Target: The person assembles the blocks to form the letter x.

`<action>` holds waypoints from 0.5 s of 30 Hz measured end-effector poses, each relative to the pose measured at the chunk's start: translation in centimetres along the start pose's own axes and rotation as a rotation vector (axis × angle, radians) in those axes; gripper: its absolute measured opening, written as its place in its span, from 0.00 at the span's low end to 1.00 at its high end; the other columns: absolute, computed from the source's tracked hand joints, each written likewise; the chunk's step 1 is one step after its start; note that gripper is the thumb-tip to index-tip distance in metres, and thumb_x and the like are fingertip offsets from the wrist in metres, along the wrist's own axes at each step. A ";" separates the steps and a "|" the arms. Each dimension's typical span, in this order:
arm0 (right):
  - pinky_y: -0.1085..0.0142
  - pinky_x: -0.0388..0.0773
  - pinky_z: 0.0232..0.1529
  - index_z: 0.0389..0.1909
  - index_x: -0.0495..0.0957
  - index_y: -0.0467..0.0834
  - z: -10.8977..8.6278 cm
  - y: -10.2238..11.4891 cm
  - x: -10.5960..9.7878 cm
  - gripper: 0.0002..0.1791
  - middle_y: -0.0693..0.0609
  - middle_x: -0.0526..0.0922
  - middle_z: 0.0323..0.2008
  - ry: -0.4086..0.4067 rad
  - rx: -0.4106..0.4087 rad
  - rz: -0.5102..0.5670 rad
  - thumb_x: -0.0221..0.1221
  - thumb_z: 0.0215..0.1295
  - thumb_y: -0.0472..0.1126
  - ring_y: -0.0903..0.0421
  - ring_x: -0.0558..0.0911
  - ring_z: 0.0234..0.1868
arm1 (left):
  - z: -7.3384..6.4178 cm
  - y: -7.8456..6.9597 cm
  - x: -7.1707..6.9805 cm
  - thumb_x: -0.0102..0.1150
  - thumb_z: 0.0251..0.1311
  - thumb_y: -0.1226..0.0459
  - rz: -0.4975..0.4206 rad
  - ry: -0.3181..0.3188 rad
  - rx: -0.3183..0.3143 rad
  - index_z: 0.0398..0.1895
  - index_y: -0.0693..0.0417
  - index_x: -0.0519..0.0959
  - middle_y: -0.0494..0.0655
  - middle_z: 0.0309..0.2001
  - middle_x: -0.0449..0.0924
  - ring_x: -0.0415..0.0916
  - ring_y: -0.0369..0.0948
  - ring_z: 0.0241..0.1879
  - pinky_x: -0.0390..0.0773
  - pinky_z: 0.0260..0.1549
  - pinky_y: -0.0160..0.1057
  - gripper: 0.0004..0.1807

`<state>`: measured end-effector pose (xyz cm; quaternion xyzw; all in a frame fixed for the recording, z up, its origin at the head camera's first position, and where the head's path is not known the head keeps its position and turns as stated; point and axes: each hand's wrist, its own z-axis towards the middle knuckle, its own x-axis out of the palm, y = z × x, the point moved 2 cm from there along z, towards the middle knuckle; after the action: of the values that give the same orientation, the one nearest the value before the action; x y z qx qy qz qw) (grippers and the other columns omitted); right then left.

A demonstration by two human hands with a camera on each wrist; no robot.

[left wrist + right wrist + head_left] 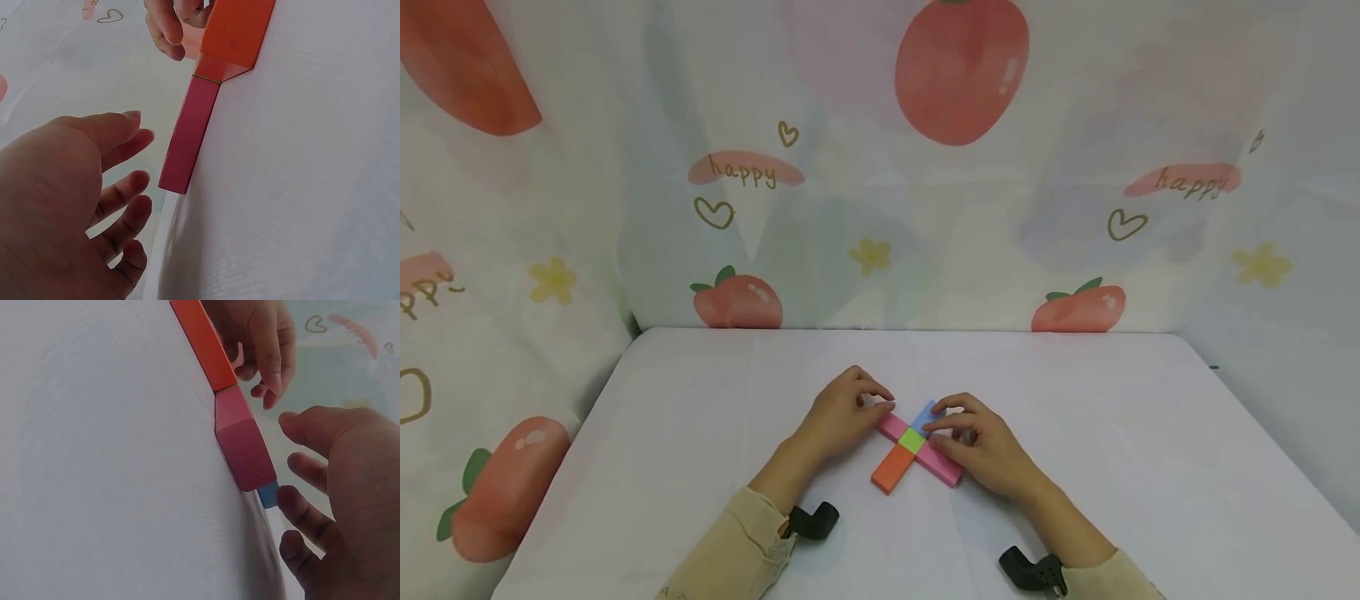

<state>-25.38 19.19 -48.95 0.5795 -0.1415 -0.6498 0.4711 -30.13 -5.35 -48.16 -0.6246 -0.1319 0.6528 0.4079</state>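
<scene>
Five-part cross of flat blocks lies on the white table: a green square (pixel 912 440) in the middle, an orange block (pixel 892 468) towards me, a blue block (pixel 923 416) away from me, one pink block (pixel 893 427) to the left and another pink block (pixel 941 466) to the right. My left hand (pixel 842 414) hovers beside the left pink block's outer end, its fingers loosely bent and holding nothing. Over the blue block's edge and close to the right pink block is my right hand (pixel 988 446), fingers spread and relaxed; the right wrist view shows its palm bare.
White cloth covers the table (pixel 700 433). Behind it hangs a printed curtain (pixel 940 225) with fruit and hearts, which continues along both sides. A black strap device (pixel 815 522) sits on the left wrist and a similar black device (pixel 1032 572) on the right.
</scene>
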 end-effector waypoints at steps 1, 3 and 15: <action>0.70 0.75 0.36 0.45 0.91 0.53 0.0 0.0 0.0 0.09 0.53 0.80 0.55 -0.007 -0.005 -0.003 0.69 0.66 0.39 0.62 0.77 0.34 | 0.0 0.0 0.0 0.68 0.66 0.53 -0.001 -0.007 -0.007 0.45 0.39 0.90 0.37 0.41 0.77 0.72 0.36 0.39 0.74 0.38 0.35 0.08; 0.70 0.75 0.36 0.44 0.90 0.52 0.1 -0.1 0.0 0.09 0.53 0.80 0.55 -0.020 -0.014 -0.009 0.69 0.66 0.38 0.62 0.77 0.35 | 0.1 0.0 0.0 0.67 0.67 0.54 -0.005 -0.021 -0.019 0.44 0.39 0.90 0.36 0.41 0.77 0.73 0.37 0.40 0.74 0.39 0.36 0.08; 0.70 0.76 0.37 0.44 0.90 0.50 0.2 -0.3 -0.1 0.09 0.51 0.81 0.54 -0.057 -0.022 -0.032 0.68 0.66 0.35 0.63 0.78 0.37 | 0.1 -0.3 -0.1 0.67 0.68 0.54 -0.026 -0.063 -0.027 0.43 0.41 0.89 0.37 0.42 0.78 0.73 0.37 0.42 0.76 0.39 0.35 0.07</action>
<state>-25.71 19.33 -49.08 0.5575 -0.1384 -0.6752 0.4628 -30.15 -5.17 -47.83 -0.6072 -0.1617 0.6650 0.4037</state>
